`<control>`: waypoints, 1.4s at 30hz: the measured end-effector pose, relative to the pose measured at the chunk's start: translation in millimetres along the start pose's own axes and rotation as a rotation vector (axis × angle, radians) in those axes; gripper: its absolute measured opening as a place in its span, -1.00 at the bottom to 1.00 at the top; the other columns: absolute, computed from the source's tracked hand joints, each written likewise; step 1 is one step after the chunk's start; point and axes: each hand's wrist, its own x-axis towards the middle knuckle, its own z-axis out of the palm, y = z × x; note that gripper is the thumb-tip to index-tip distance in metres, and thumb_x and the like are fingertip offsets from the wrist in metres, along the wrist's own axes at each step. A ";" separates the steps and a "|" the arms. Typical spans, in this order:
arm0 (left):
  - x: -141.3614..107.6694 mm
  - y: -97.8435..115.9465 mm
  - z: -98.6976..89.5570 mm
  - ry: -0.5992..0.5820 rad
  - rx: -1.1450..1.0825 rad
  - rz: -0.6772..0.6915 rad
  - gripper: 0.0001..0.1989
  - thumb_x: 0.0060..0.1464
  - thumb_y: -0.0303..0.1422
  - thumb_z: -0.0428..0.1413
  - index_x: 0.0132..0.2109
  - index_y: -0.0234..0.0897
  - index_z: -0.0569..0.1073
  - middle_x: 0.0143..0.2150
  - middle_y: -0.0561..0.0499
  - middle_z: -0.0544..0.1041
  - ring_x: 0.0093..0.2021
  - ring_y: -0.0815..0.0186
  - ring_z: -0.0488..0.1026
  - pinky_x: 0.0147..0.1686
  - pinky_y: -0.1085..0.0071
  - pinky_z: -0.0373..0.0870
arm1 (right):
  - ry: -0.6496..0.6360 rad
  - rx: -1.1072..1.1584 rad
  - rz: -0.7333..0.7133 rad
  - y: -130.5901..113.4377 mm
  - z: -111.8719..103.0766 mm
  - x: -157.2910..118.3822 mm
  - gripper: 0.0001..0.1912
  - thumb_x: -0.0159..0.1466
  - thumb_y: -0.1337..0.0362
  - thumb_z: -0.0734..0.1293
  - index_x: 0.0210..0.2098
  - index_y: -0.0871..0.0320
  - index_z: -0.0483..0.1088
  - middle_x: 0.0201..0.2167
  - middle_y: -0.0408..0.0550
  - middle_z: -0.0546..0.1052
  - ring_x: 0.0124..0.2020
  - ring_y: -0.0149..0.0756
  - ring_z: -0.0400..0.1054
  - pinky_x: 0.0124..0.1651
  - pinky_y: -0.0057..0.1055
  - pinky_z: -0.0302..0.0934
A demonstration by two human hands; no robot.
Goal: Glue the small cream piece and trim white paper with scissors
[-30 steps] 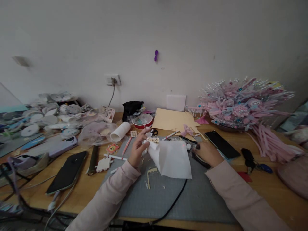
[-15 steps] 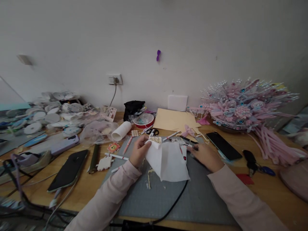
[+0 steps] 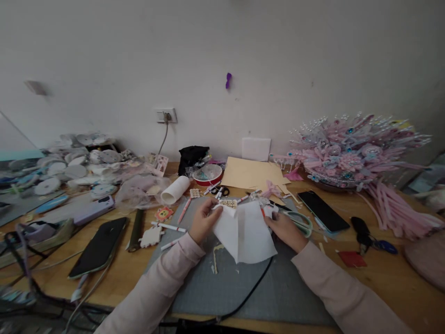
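Paper [image 3: 257,234], white and creased, pinched narrowly at its far left corner between thumb and fingers of left hand [image 3: 206,221]. Spreading rightward and nearer from that grip, over grey mat [image 3: 222,297]; touching or clear of it, cannot tell. Just beyond the left fingertips, beside the paper's far edge, beige dark-patterned piece [image 3: 228,203]. At the paper's far right corner, right hand [image 3: 287,229], fingers curled close against small white-and-red item [image 3: 270,211]; gripped or only touched, cannot tell. Just right of those fingers, pale-green looped handles [image 3: 310,224]. On the near side, black cable [image 3: 248,298] curving toward the paper. Left of the paper, white tube [image 3: 174,189]; right, dark phone [image 3: 323,211]; beyond, beige sheets [image 3: 253,171]; far right, pink beaded arrangement [image 3: 349,160].
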 end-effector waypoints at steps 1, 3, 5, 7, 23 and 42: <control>0.4 -1.1 -0.7 0.029 0.018 0.024 -0.73 -0.23 -0.23 0.20 -0.41 -0.29 0.33 -0.51 0.12 0.34 -0.55 0.43 0.27 -0.58 0.55 0.17 | 0.016 0.083 -0.012 -3.1 0.9 -1.0 -0.83 0.01 0.18 0.27 -0.61 0.13 0.28 -0.70 -0.18 0.36 -0.59 -0.31 0.27 -0.50 -0.43 0.07; 1.1 -2.1 -1.5 0.074 0.037 0.045 -0.74 -0.23 -0.24 0.20 -0.40 -0.29 0.35 -0.48 0.10 0.36 -0.52 0.41 0.28 -0.56 0.54 0.19 | 0.045 0.256 -0.032 -9.8 3.0 -3.9 -0.81 0.01 0.13 0.25 -0.53 0.12 0.29 -0.61 -0.17 0.41 -0.50 -0.30 0.31 -0.44 -0.42 0.15; 2.0 -1.6 -1.3 0.098 0.035 0.036 -0.75 -0.23 -0.26 0.19 -0.40 -0.30 0.36 -0.48 0.09 0.37 -0.53 0.42 0.28 -0.57 0.54 0.19 | 0.064 0.401 -0.038 -16.2 4.9 -7.6 -0.77 0.01 0.07 0.23 -0.50 0.12 0.27 -0.57 -0.16 0.42 -0.47 -0.30 0.32 -0.40 -0.40 0.20; 3.0 0.0 -0.4 0.101 0.006 -0.004 -0.75 -0.24 -0.26 0.18 -0.40 -0.30 0.35 -0.49 0.11 0.36 -0.55 0.44 0.27 -0.59 0.55 0.18 | 0.043 0.572 -0.018 -22.0 6.2 -12.4 -0.74 0.01 0.04 0.24 -0.52 0.11 0.24 -0.64 -0.19 0.35 -0.55 -0.36 0.27 -0.44 -0.42 0.21; 4.5 -1.1 3.9 -0.003 0.127 -0.027 -0.80 -0.24 -0.28 0.14 -0.48 -0.28 0.29 -0.57 0.13 0.29 -0.56 0.43 0.19 -0.58 0.54 0.11 | -0.164 0.638 -0.081 -21.8 28.9 -40.4 -0.71 -0.04 0.11 0.35 -0.68 0.18 0.27 -0.87 -0.26 0.25 -0.82 -0.48 0.12 -0.73 -0.53 0.00; 0.3 1.7 5.8 -0.047 0.168 -0.021 -0.82 -0.21 -0.29 0.11 -0.48 -0.28 0.29 -0.55 0.11 0.28 -0.54 0.41 0.19 -0.56 0.54 0.14 | -0.153 0.543 -0.084 -24.7 27.8 -39.2 -0.67 -0.03 0.10 0.30 -0.76 0.13 0.18 -0.88 -0.26 0.22 -0.82 -0.46 0.13 -0.71 -0.50 0.02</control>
